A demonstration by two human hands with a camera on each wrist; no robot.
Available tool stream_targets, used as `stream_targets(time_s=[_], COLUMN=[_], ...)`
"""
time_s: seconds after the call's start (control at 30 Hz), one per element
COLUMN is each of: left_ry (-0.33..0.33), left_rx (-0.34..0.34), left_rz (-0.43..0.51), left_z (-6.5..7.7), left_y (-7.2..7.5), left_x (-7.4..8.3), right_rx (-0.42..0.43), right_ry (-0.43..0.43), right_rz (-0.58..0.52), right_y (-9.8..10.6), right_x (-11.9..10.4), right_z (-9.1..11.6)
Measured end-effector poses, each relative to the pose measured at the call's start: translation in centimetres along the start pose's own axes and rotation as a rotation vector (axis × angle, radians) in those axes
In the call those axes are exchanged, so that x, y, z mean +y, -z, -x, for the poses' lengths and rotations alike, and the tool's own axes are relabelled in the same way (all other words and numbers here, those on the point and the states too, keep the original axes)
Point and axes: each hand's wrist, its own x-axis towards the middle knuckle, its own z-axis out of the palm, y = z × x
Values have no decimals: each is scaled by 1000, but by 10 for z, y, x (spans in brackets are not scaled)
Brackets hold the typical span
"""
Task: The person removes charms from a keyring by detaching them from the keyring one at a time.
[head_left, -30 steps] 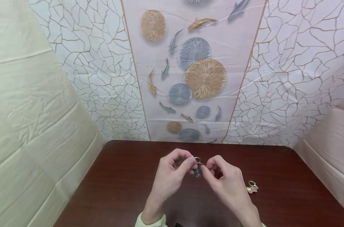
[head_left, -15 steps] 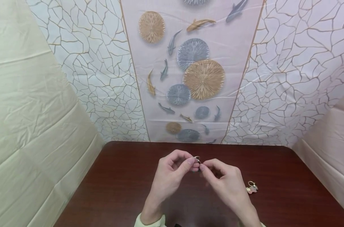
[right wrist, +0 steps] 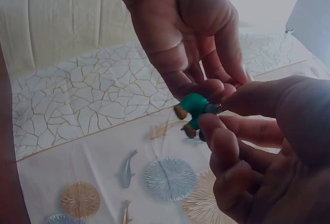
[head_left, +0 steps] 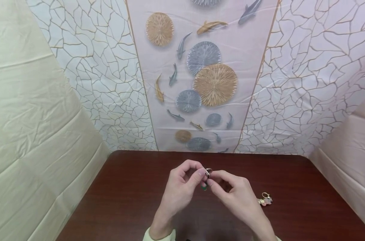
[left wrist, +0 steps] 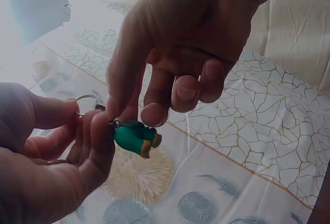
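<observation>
In the head view, my left hand pinches a metal key ring between thumb and index finger. My right hand grips the same keychain from the other side, its thumb and index finger close by the ring. A small green figure charm with orange-brown ends hangs from the ring, just under the fingertips. The right wrist view also shows this green charm, partly covered by fingers. Fingertips hide much of the join between ring and charm.
On the dark red-brown table, right of my right hand, lies another keychain with a gold ring and pale pink and yellow charms. A patterned cloth with fish and round motifs hangs behind the table's far edge.
My right hand has shifted slightly left, closer to the left hand. The ring has turned between the fingers, and the green charm shows lower, under the left fingertips.
</observation>
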Motion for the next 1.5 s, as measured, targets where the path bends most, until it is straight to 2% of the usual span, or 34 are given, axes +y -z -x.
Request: stream_targets(time_s=[0.3,0.47,0.57,0.63,0.7,0.8,0.9,1.03,1.17,1.27,1.4,1.5], left_ry=[24,11,3,5,15,26,25,8,-22,-53,-99,-135], left_rx=[41,49,50,50,52,65,86,104,103,102,85,46], left_rz=[-131,-143,-126,-110,-90,-69,-57,-80,-112,-102,-70,-50], left_z=[2,2,2,2,1,1,2,2,2,1,1,2], left_y=[0,0,1,1,0,-2,-2,-1,0,-1,-2,-3], left_x=[3,4,4,4,4,4,5,4,3,2,2,1], right_rx=[83,58,14,6,9,15,-4,25,106,145,141,128], right_ry=[20,12,-25,-31,-17,49,93,94,91,97,100,105], right_rz=[95,-13,-113,-135,-142,-143,-192,-223,-235,-247,-256,-269], right_y=[-4,-1,3,4,4,2,-2,-9,-16,-19,-20,-18], right_x=[1,2,2,3,4,5,6,4,1,0,-2,-3], right_z=[-1,0,1,1,1,0,-1,-2,-3,-2,-1,0])
